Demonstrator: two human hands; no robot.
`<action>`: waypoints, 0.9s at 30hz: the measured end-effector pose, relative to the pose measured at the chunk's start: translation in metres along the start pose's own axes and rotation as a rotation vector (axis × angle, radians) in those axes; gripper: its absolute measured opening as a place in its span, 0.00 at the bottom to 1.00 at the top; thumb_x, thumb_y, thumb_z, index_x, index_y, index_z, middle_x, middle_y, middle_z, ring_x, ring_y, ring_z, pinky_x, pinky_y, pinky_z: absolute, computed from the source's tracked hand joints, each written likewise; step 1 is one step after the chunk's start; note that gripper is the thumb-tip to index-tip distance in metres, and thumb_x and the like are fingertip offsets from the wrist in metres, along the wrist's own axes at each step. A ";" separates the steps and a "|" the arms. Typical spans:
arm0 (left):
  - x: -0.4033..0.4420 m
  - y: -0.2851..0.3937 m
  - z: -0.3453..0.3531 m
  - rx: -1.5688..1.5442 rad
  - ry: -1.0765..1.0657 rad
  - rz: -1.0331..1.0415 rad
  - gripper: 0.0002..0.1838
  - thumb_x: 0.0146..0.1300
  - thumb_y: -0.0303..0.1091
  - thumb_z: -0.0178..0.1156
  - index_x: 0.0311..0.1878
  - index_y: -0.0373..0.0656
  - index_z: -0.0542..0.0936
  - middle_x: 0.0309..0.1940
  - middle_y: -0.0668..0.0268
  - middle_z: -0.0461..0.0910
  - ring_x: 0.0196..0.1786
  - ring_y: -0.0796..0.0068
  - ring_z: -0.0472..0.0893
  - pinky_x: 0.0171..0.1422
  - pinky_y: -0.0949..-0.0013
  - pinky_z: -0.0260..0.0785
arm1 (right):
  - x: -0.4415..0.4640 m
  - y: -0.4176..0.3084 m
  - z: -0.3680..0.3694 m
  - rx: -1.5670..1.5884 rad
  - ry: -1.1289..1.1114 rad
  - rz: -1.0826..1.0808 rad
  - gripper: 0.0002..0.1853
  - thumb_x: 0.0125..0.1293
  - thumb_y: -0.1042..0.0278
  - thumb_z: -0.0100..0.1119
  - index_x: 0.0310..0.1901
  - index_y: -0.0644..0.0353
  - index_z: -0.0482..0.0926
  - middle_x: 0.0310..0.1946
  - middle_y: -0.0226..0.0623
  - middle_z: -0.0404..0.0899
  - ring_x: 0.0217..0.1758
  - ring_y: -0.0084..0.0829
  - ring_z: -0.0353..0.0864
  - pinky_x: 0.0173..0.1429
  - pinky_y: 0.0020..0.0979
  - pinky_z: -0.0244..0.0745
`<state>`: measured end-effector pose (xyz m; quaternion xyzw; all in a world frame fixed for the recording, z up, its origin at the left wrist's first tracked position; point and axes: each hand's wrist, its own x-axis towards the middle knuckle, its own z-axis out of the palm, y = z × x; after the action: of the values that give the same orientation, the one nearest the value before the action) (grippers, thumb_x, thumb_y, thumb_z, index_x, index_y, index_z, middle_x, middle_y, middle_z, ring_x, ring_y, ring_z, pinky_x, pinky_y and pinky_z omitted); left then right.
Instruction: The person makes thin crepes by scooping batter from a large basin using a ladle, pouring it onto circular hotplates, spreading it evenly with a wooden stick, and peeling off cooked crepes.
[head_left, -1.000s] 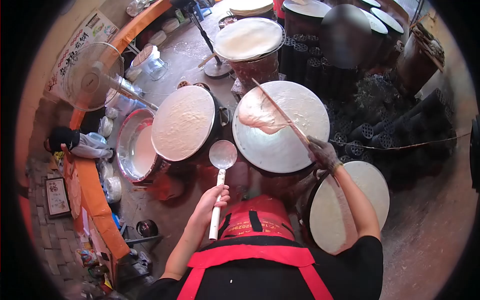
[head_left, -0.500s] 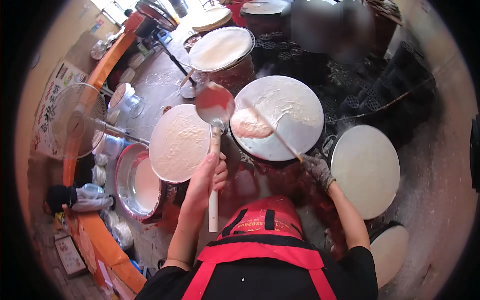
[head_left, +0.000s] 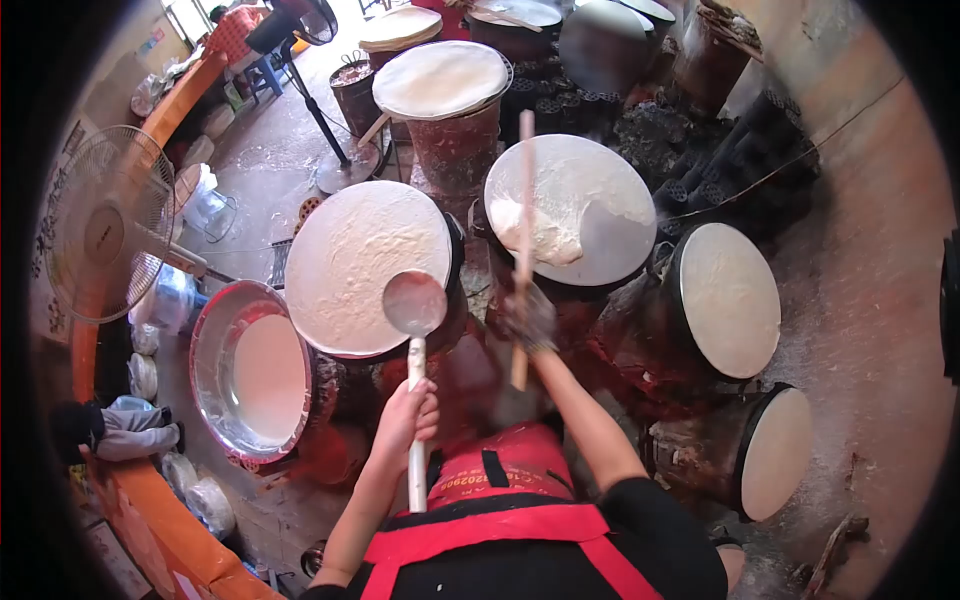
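Observation:
My left hand (head_left: 405, 415) is closed around the pale handle of a ladle (head_left: 415, 303). The ladle's bowl hangs over the front edge of the left griddle (head_left: 350, 260), which is coated with a lumpy layer of batter. My right hand (head_left: 530, 320), in a dark glove and blurred by motion, grips a wooden stick (head_left: 525, 245). That stick points away from me, its far part crossing in front of the middle griddle (head_left: 615, 240). A thick mound of batter (head_left: 545, 235) sits on this griddle's left, with a thinner layer behind and a bare grey patch at right.
A red-rimmed basin of pale batter (head_left: 205, 400) stands at left. More round griddles stand at right, one (head_left: 730, 300) above another (head_left: 777, 455). Stacked flat sheets (head_left: 440, 80) lie behind. A fan (head_left: 105, 235) and a seated person's leg (head_left: 140, 435) are at the left edge.
My right hand has moved leftward, and the stick has swung from slanting to nearly upright in view. The ladle has come nearer me, over the left griddle's edge. The view has shifted.

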<state>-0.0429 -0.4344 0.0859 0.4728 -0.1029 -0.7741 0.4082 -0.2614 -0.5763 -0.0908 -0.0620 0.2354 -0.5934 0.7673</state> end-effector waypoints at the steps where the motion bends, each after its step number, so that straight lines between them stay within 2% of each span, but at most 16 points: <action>1: -0.013 0.002 -0.007 0.031 0.008 0.032 0.08 0.69 0.37 0.45 0.40 0.44 0.67 0.18 0.76 0.56 0.16 0.89 0.55 0.15 0.84 0.47 | 0.044 0.035 0.014 -0.586 0.251 -0.380 0.09 0.67 0.56 0.45 0.36 0.51 0.70 0.14 0.26 0.65 0.11 0.21 0.64 0.14 0.23 0.61; 3: -0.031 0.002 -0.017 0.095 0.110 0.110 0.10 0.69 0.40 0.45 0.41 0.44 0.67 0.18 0.76 0.56 0.15 0.90 0.55 0.14 0.85 0.47 | 0.071 0.043 0.075 -0.369 0.342 -0.113 0.08 0.65 0.56 0.48 0.35 0.49 0.69 0.14 0.26 0.66 0.10 0.22 0.64 0.12 0.25 0.59; 6: -0.043 -0.005 -0.036 0.048 0.155 0.156 0.09 0.70 0.40 0.45 0.40 0.44 0.67 0.18 0.74 0.58 0.15 0.89 0.57 0.15 0.84 0.49 | 0.093 0.070 0.082 -0.526 0.555 -0.292 0.08 0.66 0.56 0.46 0.32 0.49 0.68 0.12 0.25 0.62 0.07 0.22 0.59 0.10 0.26 0.52; 9: -0.042 -0.015 -0.050 -0.008 0.151 0.125 0.09 0.70 0.39 0.44 0.40 0.44 0.66 0.18 0.74 0.58 0.15 0.88 0.56 0.15 0.84 0.49 | 0.054 0.076 0.073 -0.494 0.615 -0.340 0.07 0.66 0.58 0.46 0.33 0.49 0.69 0.11 0.25 0.61 0.07 0.22 0.59 0.10 0.26 0.52; 10: -0.040 -0.017 -0.051 -0.012 0.145 0.113 0.09 0.70 0.39 0.44 0.39 0.44 0.66 0.18 0.74 0.58 0.15 0.89 0.56 0.15 0.84 0.49 | 0.035 0.073 0.068 -0.538 0.635 -0.376 0.06 0.66 0.58 0.48 0.35 0.48 0.70 0.12 0.25 0.60 0.07 0.21 0.59 0.10 0.25 0.51; 13: -0.034 -0.021 -0.048 -0.030 0.120 0.080 0.08 0.70 0.38 0.44 0.39 0.44 0.66 0.18 0.75 0.58 0.16 0.89 0.56 0.15 0.84 0.49 | 0.004 0.060 0.010 -0.310 0.520 -0.354 0.09 0.66 0.57 0.49 0.45 0.43 0.72 0.12 0.26 0.62 0.07 0.21 0.58 0.09 0.24 0.51; 15: -0.028 -0.024 -0.043 -0.046 0.097 0.062 0.07 0.70 0.37 0.43 0.39 0.44 0.66 0.18 0.75 0.58 0.16 0.89 0.56 0.15 0.84 0.49 | -0.042 0.019 0.029 -0.332 0.553 -0.220 0.17 0.66 0.55 0.50 0.57 0.37 0.68 0.13 0.27 0.65 0.06 0.22 0.58 0.09 0.25 0.53; 16: -0.025 -0.028 -0.041 -0.023 0.090 0.070 0.09 0.70 0.39 0.44 0.40 0.43 0.67 0.18 0.76 0.57 0.15 0.90 0.55 0.15 0.84 0.47 | -0.050 0.004 0.017 -0.419 0.525 -0.211 0.22 0.66 0.56 0.49 0.62 0.33 0.62 0.13 0.28 0.66 0.06 0.23 0.60 0.08 0.26 0.54; 17: -0.023 -0.030 -0.038 -0.025 0.080 0.066 0.09 0.70 0.39 0.44 0.40 0.43 0.67 0.18 0.76 0.57 0.15 0.90 0.55 0.15 0.84 0.47 | -0.053 -0.011 0.007 -0.468 0.539 -0.231 0.21 0.66 0.55 0.49 0.61 0.32 0.63 0.14 0.29 0.67 0.06 0.24 0.60 0.08 0.26 0.54; 19: -0.019 -0.033 -0.030 -0.021 0.062 0.063 0.09 0.70 0.39 0.43 0.40 0.43 0.67 0.18 0.76 0.56 0.15 0.90 0.54 0.15 0.84 0.47 | -0.051 -0.039 0.008 -0.349 0.605 -0.178 0.16 0.66 0.53 0.48 0.55 0.35 0.67 0.14 0.30 0.68 0.06 0.25 0.61 0.08 0.27 0.55; 21: -0.017 -0.037 -0.019 -0.031 0.048 0.070 0.09 0.70 0.38 0.43 0.40 0.43 0.67 0.18 0.77 0.56 0.15 0.90 0.54 0.15 0.85 0.47 | -0.033 -0.046 0.000 -0.069 0.399 -0.229 0.10 0.65 0.51 0.48 0.39 0.45 0.71 0.15 0.32 0.70 0.08 0.28 0.64 0.08 0.32 0.60; 23: -0.012 -0.040 -0.007 -0.030 0.037 0.074 0.09 0.70 0.38 0.43 0.39 0.43 0.67 0.18 0.77 0.56 0.16 0.90 0.54 0.15 0.85 0.47 | -0.017 -0.035 0.019 -0.060 0.371 -0.152 0.16 0.61 0.44 0.50 0.34 0.49 0.68 0.17 0.36 0.72 0.11 0.30 0.66 0.11 0.32 0.61; 24: -0.010 -0.043 0.000 -0.030 0.036 0.072 0.09 0.70 0.38 0.43 0.39 0.43 0.67 0.18 0.77 0.56 0.16 0.90 0.54 0.15 0.85 0.47 | 0.008 -0.008 -0.018 -0.518 0.339 -0.336 0.15 0.62 0.47 0.49 0.37 0.49 0.69 0.18 0.35 0.72 0.11 0.29 0.66 0.11 0.31 0.61; 25: -0.007 -0.045 0.005 -0.031 0.036 0.067 0.09 0.70 0.38 0.43 0.39 0.43 0.67 0.18 0.77 0.56 0.16 0.90 0.54 0.15 0.85 0.47 | 0.009 0.001 -0.027 -0.760 0.330 -0.368 0.13 0.63 0.48 0.49 0.41 0.47 0.69 0.17 0.34 0.71 0.10 0.28 0.66 0.11 0.30 0.60; 26: -0.004 -0.047 0.009 -0.064 0.016 0.061 0.08 0.69 0.37 0.45 0.39 0.43 0.67 0.18 0.76 0.57 0.16 0.89 0.56 0.15 0.84 0.49 | -0.005 0.001 -0.029 -0.938 0.282 -0.359 0.13 0.64 0.50 0.49 0.45 0.45 0.69 0.17 0.33 0.71 0.09 0.27 0.65 0.11 0.29 0.59; 27: -0.002 -0.048 0.015 -0.059 0.021 0.055 0.08 0.69 0.36 0.45 0.39 0.43 0.67 0.18 0.76 0.57 0.17 0.89 0.56 0.15 0.84 0.49 | -0.021 -0.004 -0.036 -0.938 0.259 -0.278 0.14 0.65 0.51 0.48 0.50 0.43 0.69 0.16 0.32 0.70 0.09 0.26 0.64 0.10 0.28 0.58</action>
<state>-0.0806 -0.4054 0.0686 0.4655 -0.0889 -0.7604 0.4440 -0.2845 -0.5512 -0.1153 -0.3567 0.5592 -0.5231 0.5352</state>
